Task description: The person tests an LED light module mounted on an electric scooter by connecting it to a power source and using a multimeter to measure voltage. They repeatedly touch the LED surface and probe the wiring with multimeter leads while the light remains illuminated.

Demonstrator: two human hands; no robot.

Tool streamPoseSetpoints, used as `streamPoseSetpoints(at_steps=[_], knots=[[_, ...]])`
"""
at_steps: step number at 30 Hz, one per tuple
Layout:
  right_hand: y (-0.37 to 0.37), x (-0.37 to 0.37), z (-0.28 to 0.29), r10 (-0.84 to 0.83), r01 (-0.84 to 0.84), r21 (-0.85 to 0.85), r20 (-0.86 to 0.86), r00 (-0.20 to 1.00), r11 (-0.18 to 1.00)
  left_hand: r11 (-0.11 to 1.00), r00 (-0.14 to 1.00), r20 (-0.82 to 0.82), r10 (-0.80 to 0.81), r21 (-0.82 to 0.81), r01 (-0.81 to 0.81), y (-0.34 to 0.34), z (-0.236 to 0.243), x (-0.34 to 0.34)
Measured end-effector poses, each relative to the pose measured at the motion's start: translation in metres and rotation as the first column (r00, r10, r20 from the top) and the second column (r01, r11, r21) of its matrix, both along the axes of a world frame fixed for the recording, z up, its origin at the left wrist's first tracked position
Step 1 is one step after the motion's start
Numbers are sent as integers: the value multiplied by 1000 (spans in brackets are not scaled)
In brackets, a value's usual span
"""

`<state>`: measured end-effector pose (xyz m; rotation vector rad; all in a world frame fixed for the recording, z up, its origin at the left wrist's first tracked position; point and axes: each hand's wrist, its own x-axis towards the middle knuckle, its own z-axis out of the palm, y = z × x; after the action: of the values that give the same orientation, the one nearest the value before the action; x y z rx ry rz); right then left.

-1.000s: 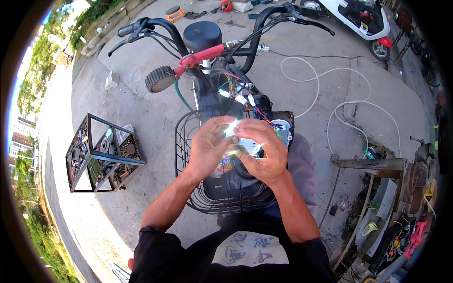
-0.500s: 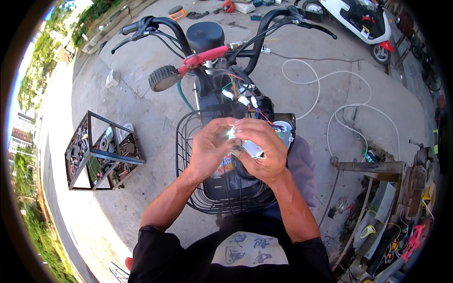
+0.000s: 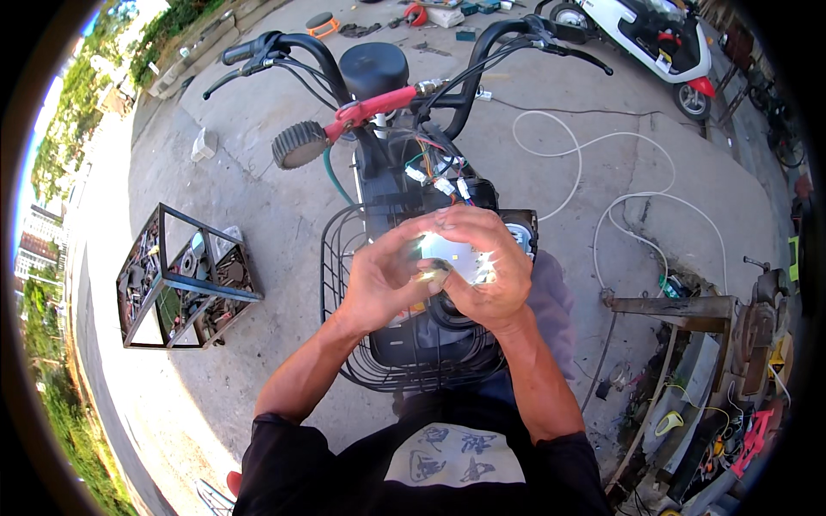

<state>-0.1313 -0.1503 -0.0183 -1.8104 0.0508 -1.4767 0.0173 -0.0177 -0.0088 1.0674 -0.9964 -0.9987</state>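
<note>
Over the front basket (image 3: 335, 301) of an electric bike, both my hands are raised close together around a white round plate (image 3: 459, 251) with a small yellow square and bright shining spots; it looks like a lamp plate. My left hand (image 3: 383, 271) has its fingertips at the plate's left edge. My right hand (image 3: 492, 275) curls round the far and right edges, its thumb on the near side. Fingers cover much of the rim. Just beyond, several white wire connectors (image 3: 444, 186) hang on coloured wires. A round lamp housing (image 3: 522, 236) shows partly behind my right hand.
A red tyre inflator with a round gauge (image 3: 299, 144) lies across the handlebar (image 3: 323, 56). At left stands a metal frame rack (image 3: 211, 284) of parts. White hose (image 3: 581, 163) loops over the floor at right, near a cluttered workbench (image 3: 671, 305). A white scooter (image 3: 641, 39) stands far right.
The white plate has tilted to face up and shows more of its surface. My right fingers have shifted slightly outward and now hide more of the wires and the lamp housing.
</note>
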Motion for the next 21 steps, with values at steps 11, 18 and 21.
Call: streamPoseSetpoints(at_steps=[11,18,21], knots=[[0,-8,-7,16,-29,228,55,998,973,999,988,154,31,18,-34,-1,-4,-1],[5,-19,-13,-123,137,354,-59,991,925,959,963,212,165,194,-207,-2,-19,8],[8,-21,-13,-139,180,346,-139,980,921,949,962,204,180,221,-224,-3,-17,5]])
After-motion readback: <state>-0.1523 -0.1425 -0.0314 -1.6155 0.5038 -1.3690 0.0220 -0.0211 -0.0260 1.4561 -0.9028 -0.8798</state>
